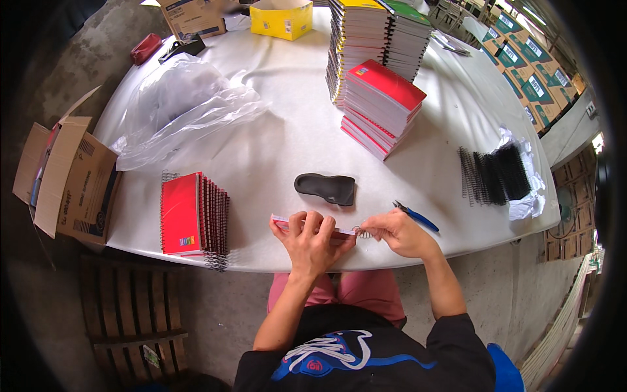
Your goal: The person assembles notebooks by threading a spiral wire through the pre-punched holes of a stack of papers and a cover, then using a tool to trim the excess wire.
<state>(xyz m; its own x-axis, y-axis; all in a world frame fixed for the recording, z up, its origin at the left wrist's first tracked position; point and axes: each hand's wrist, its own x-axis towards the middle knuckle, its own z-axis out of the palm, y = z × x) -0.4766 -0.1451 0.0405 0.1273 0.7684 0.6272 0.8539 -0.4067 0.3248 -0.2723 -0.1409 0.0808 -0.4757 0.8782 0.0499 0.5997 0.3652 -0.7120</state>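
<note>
Near the table's front edge, my left hand (309, 243) grips a red-covered notebook (281, 226) standing on its edge, fingers over the top. At the notebook's right end, my right hand (400, 234) pinches a dark spiral binding coil (364, 233), which meets the corner of the pages. Blue-handled pliers (417, 216) lie just beyond my right hand. A black curved block (326, 189) rests on the cloth beyond the notebook. To the left stands a row of red spiral notebooks (181, 215) with coils along their edges.
Loose black coils (496, 175) lie at the right. Tall notebook stacks (366, 46) and a red-covered stack (385, 91) stand at the back. Plastic wrap (189, 108), a yellow box (281, 18) and a tape dispenser (182, 47) are on the table. An open carton (85, 186) adjoins the left edge.
</note>
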